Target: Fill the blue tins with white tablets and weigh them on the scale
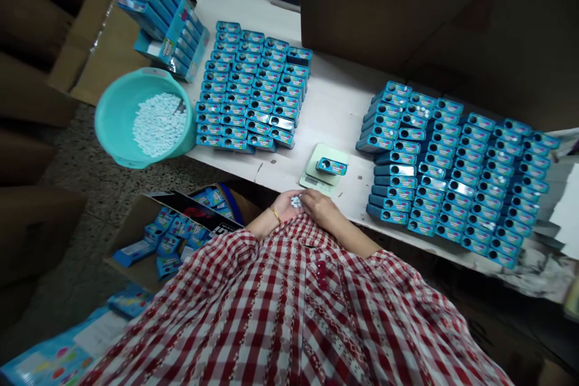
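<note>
My left hand (284, 207) is palm up and cupped around a small heap of pale candy pellets (296, 201). Against its edge lies my right hand (318, 206), its bent fingers at the pellets; what its fingertips pinch, if anything, is hidden. Just beyond both hands, a pale green weighing scale (312, 183) sits at the table's front edge. One small blue box (332, 166) with a dark round opening at its end rests on the scale's plate. To the left, a turquoise tub (118, 114) holds a large pile of similar pellets.
Blue boxes stand in rows on the white table (335, 96), in a left group (248, 90) and a right group (452, 175). More fill an open carton (136, 223) below left. A large brown cardboard box (389, 12) bounds the back.
</note>
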Available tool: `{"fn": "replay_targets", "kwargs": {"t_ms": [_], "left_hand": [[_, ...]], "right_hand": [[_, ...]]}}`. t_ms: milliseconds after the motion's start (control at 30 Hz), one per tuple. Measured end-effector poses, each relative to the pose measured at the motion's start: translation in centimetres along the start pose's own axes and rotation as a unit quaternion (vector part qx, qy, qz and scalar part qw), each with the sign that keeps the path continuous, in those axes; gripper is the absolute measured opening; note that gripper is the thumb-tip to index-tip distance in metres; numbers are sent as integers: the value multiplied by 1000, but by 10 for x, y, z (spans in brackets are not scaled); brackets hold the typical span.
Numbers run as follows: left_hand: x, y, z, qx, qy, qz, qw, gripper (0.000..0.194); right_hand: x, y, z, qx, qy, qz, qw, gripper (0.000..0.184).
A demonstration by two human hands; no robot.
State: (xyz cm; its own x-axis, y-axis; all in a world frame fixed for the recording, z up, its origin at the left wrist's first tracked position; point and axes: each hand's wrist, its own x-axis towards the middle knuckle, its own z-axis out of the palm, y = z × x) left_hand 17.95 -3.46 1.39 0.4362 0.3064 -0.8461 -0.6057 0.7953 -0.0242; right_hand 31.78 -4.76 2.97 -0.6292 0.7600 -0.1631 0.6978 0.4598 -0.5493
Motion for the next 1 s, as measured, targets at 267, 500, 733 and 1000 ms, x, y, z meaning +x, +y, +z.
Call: {"fn": "replay_targets", "kwargs": {"t_ms": [267, 500, 733, 1000], "left_hand": [[14, 20, 49, -28, -82, 84, 993, 21], [12, 25, 24, -39, -35, 94, 994, 24], [1, 11, 14, -33, -37, 74, 996, 23], [0, -4, -13, -33, -5, -13, 999, 23]], "right_hand": [[14, 44, -44, 62, 177, 36, 982, 19], [20, 68, -46, 20, 172, 99, 980, 24], [1, 30, -34, 57, 165, 51, 983, 26], [-3, -16, -4, 9, -73, 41, 996, 31]]}}
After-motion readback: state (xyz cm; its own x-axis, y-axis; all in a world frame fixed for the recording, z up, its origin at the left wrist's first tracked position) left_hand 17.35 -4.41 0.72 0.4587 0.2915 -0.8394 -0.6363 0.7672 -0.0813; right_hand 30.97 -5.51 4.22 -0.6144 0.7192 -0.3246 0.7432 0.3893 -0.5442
